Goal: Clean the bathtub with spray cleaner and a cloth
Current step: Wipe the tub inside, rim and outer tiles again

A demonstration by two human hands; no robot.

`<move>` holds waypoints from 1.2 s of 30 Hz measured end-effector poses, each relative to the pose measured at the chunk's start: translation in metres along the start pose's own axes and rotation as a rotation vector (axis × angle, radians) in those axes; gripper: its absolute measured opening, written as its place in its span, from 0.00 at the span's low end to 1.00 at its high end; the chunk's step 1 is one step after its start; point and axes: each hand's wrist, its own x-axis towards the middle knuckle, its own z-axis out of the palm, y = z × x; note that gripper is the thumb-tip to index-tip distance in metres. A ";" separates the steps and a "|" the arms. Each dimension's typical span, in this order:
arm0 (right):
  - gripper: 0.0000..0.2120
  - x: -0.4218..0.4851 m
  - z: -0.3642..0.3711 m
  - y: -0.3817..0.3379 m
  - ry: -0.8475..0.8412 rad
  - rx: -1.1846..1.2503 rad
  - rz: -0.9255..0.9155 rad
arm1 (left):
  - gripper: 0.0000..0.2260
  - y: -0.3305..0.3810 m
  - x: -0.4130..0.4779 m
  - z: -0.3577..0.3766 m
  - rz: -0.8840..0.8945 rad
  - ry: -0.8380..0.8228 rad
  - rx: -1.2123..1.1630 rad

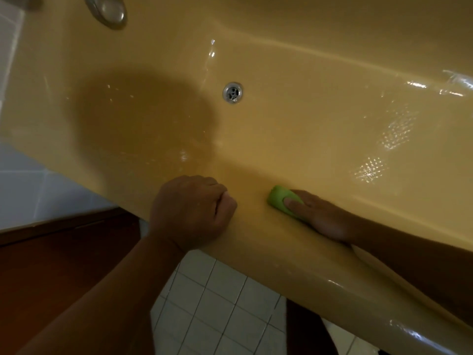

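Green cloth (280, 198), wadded, lies against the near inner wall of the bathtub (307, 119), just below the rim (268, 254). Right hand (320, 216) lies over it, fingers laid out fairly straight and pressing it to the enamel; whether the thumb hooks underneath, cannot tell. Forearm crosses the rim.

Left hand (189, 211) just beside, apart from the cloth: fingers curled into a fist that holds nothing, resting on the rim, probably as a brace for the lean.

Step in hand, by my reading: wiping the near wall. Tub surface shows wet glints on the floor at right and along the far slope, so some of it looks already wetted. How much is done cannot be judged.

Next move calls for steady pressure, a sweep along the wall and down toward the floor and the drain (232, 92), and a firm left-hand prop — the rim looks slick.

Spray cleaner is not in view. A metal fitting (107, 10) sits on the far wall, top left. White floor tiles (217, 303) lie below the rim.
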 end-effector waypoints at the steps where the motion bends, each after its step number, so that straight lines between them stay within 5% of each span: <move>1: 0.33 0.020 -0.002 0.021 0.038 -0.040 0.050 | 0.23 -0.001 0.000 0.000 -0.001 0.006 0.006; 6: 0.35 0.090 -0.006 0.048 0.097 -0.210 0.273 | 0.22 -0.007 0.000 0.002 -0.009 0.015 0.013; 16: 0.27 -0.027 0.023 -0.060 -0.100 0.113 -0.266 | 0.21 -0.023 0.001 -0.002 -0.013 0.060 0.028; 22: 0.28 0.015 0.010 -0.011 -0.102 0.230 -0.048 | 0.22 -0.032 -0.002 -0.006 0.106 -0.034 0.022; 29: 0.37 0.147 0.003 0.028 0.090 -0.310 0.171 | 0.18 -0.054 -0.017 -0.012 0.249 0.028 0.076; 36: 0.27 0.093 0.034 -0.081 -0.001 -0.037 -0.083 | 0.18 -0.074 -0.014 -0.015 0.169 0.070 0.052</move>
